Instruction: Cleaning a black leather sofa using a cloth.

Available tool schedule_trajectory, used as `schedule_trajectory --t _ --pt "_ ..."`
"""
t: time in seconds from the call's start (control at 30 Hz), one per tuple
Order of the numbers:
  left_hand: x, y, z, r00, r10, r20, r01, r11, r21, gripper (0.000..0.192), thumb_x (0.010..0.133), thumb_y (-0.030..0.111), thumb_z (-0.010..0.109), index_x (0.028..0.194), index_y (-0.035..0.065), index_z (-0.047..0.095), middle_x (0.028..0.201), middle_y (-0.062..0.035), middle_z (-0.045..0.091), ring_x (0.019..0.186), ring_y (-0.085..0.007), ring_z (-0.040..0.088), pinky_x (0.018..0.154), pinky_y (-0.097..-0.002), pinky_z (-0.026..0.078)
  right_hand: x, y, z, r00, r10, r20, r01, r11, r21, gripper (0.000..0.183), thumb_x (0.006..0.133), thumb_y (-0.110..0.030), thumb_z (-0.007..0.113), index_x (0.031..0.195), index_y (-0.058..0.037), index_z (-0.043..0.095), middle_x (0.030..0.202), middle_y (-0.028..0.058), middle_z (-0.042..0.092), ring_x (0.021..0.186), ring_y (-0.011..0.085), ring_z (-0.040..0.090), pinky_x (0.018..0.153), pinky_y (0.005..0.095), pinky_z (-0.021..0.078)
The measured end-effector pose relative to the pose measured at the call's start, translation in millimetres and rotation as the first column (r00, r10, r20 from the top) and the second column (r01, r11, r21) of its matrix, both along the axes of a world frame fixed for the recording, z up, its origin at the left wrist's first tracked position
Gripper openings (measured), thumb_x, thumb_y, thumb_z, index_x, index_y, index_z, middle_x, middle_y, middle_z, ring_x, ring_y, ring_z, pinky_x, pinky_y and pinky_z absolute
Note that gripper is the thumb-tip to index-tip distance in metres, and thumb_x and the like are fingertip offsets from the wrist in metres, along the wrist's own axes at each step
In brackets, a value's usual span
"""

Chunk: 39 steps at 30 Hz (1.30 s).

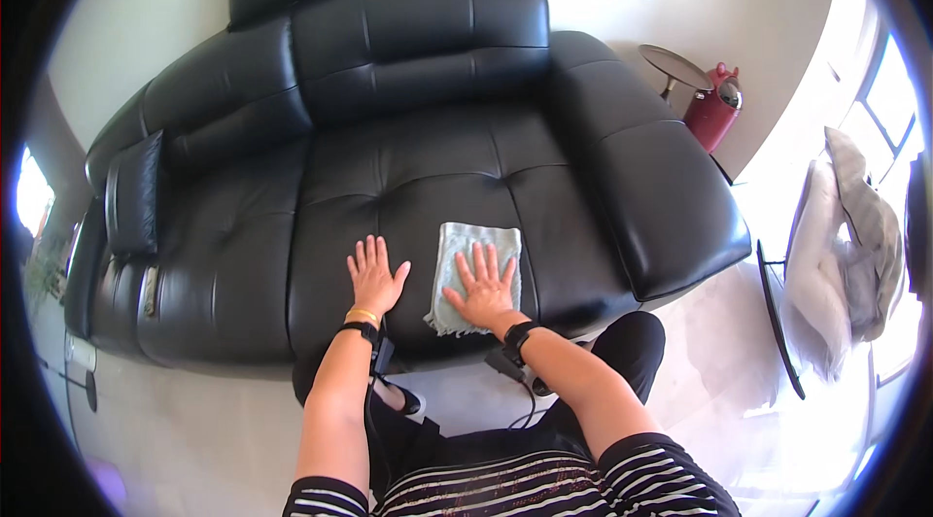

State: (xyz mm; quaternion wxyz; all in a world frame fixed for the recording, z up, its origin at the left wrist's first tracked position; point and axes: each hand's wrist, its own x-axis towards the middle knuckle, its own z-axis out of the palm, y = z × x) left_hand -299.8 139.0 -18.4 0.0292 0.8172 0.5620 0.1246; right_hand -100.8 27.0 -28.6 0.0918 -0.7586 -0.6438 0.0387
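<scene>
A black leather sofa (430, 145) with tufted seat cushions spreads before me. On its front seat lies a folded pale grey-green cloth (477, 236) with a fringed lower edge. My right hand (485, 295) rests palm down on this cloth, fingers spread, covering its lower middle. To the left of the cloth, my left hand (377, 279) is laid flat on the bare leather with its fingers apart. Neither hand is closed around anything. Dark straps with cabled devices circle both wrists, and a yellow band sits on the left one.
A black cushion (135, 193) leans at the sofa's left end, near a remote-like object (151, 291). Beyond the right armrest (656, 174) are a small round side table (674, 65) and a red bin-like object (714, 109). A chair with pale fabric (838, 262) stands right.
</scene>
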Motion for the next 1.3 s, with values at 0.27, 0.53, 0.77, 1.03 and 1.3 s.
schedule_trajectory --t 0.27,0.53,0.77,1.03,1.3 --pt "-21.3 -47.6 -30.2 0.975 -0.061 0.211 0.070 0.997 -0.032 0.068 0.097 0.045 0.040 0.149 0.0037 0.023 0.156 -0.0153 0.022 0.145 -0.0333 0.016 0.114 -0.0570 0.013 29.2 -23.3 3.6 0.656 0.294 -0.696 -0.096 0.946 0.309 0.063 0.087 -0.031 0.066 0.140 -0.0086 0.042 0.141 0.0202 0.045 0.135 0.0352 0.038 0.110 0.0446 0.0321" --pt "-6.2 -81.3 -16.3 0.893 0.002 0.450 -0.009 1.000 0.014 0.052 0.074 0.040 0.078 0.106 0.0100 0.050 0.149 -0.0215 0.029 0.141 -0.0408 0.020 0.111 -0.0632 0.010 42.9 -53.0 -7.5 0.908 -0.023 -0.418 0.212 0.887 0.411 0.031 0.076 -0.024 0.075 0.098 -0.0063 0.063 0.102 0.0111 0.058 0.099 0.0319 0.054 0.087 0.0421 0.0448" --pt "1.3 -82.4 -15.1 0.918 0.018 0.397 -0.013 1.000 -0.014 0.025 0.074 0.029 0.079 0.087 0.0145 0.063 0.150 -0.0209 0.027 0.142 -0.0415 0.017 0.110 -0.0659 0.010 56.1 -51.5 -16.6 0.877 0.034 -0.479 0.186 0.895 0.405 0.015 0.073 -0.021 0.077 0.083 -0.0145 0.068 0.102 0.0099 0.056 0.102 0.0321 0.050 0.088 0.0416 0.0429" --pt "-5.7 -118.5 27.5 0.604 0.067 0.794 0.216 0.945 -0.244 0.016 0.081 0.006 0.071 0.091 0.0035 0.059 0.087 -0.0057 0.066 0.083 -0.0148 0.063 0.082 -0.0291 0.048 51.8 -100.6 31.3 0.126 0.105 -0.986 0.274 0.952 0.137 0.012 0.090 -0.007 0.065 0.098 -0.0040 0.056 0.088 -0.0016 0.062 0.079 0.0042 0.053 0.074 0.0198 0.0424" --pt "-18.9 -141.5 82.5 0.665 -0.265 0.698 0.438 0.896 -0.077 0.018 0.076 0.007 0.075 0.094 0.0047 0.071 0.090 -0.0080 0.069 0.087 -0.0236 0.063 0.082 -0.0328 0.051 53.4 -136.1 92.9 0.647 0.169 -0.744 -0.060 0.983 0.172 0.028 0.083 -0.003 0.069 0.111 -0.0056 0.067 0.091 0.0036 0.065 0.082 0.0131 0.060 0.076 0.0267 0.0477"
